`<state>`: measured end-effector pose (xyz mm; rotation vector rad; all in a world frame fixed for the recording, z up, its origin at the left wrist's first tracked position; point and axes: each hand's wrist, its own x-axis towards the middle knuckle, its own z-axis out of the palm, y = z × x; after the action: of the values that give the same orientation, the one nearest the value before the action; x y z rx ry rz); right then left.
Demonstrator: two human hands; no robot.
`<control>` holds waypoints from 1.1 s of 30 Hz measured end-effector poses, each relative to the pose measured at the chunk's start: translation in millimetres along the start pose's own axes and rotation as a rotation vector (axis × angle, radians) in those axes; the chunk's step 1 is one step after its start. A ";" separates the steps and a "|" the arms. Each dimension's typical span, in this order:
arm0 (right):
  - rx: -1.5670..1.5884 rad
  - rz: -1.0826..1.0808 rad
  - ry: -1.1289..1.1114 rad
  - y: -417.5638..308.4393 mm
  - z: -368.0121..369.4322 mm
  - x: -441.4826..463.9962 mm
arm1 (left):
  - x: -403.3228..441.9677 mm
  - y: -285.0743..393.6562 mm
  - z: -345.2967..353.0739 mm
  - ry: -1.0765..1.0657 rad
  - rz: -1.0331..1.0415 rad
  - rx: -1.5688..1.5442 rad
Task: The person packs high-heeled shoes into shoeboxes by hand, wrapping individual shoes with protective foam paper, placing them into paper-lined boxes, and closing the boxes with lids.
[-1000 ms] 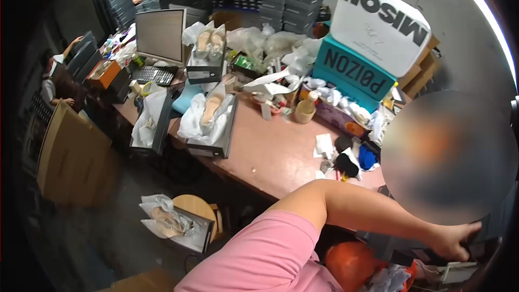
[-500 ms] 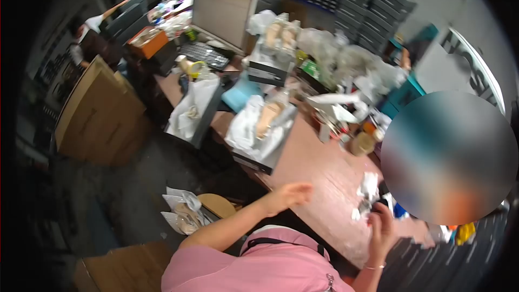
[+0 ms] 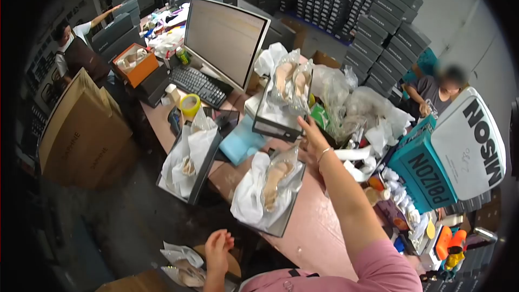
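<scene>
My right hand [image 3: 313,138] reaches across the table to the near right corner of an open shoebox [image 3: 275,130] holding a pair of beige shoes [image 3: 292,81] in clear plastic. Its fingers are apart; whether they touch the box is unclear. Just below it is another open shoebox [image 3: 286,219] with white tissue and a plastic-wrapped beige shoe [image 3: 277,181]. My left hand [image 3: 218,246] hangs low off the table edge, fingers loosely curled, with nothing seen in it. Beside it, wrapped shoes [image 3: 186,270] lie on white paper by a round stool.
A third open shoebox [image 3: 200,176] stands at the left table edge. Behind are a monitor [image 3: 224,40], keyboard [image 3: 197,85] and yellow tape roll [image 3: 190,106]. Plastic bags [image 3: 357,103] and a teal box [image 3: 424,170] line the far right. A large carton [image 3: 86,135] stands left. Two people are farther back.
My right hand has moved from the right part of the table up to the shoebox with the pair. My left hand has drawn back and down from over the table. The view has shifted.
</scene>
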<state>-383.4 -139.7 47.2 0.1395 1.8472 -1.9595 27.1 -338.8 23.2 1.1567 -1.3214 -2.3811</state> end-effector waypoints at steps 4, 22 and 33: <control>0.279 0.096 -0.133 29.3 -1.8 22.2 | 0.7 6.5 -10.6 0.095 -0.005 -0.066; -0.069 0.108 0.101 77.5 -140.7 -397.7 | -76.5 -21.3 142.5 -0.863 0.432 0.449; -0.081 0.055 0.309 286.2 -127.7 -476.4 | -70.0 -180.6 85.0 -0.892 0.415 1.006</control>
<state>124.5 98.2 -55.9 0.4871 2.0864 -1.9066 50.9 -143.6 -54.8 -0.2578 -2.8395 -1.8927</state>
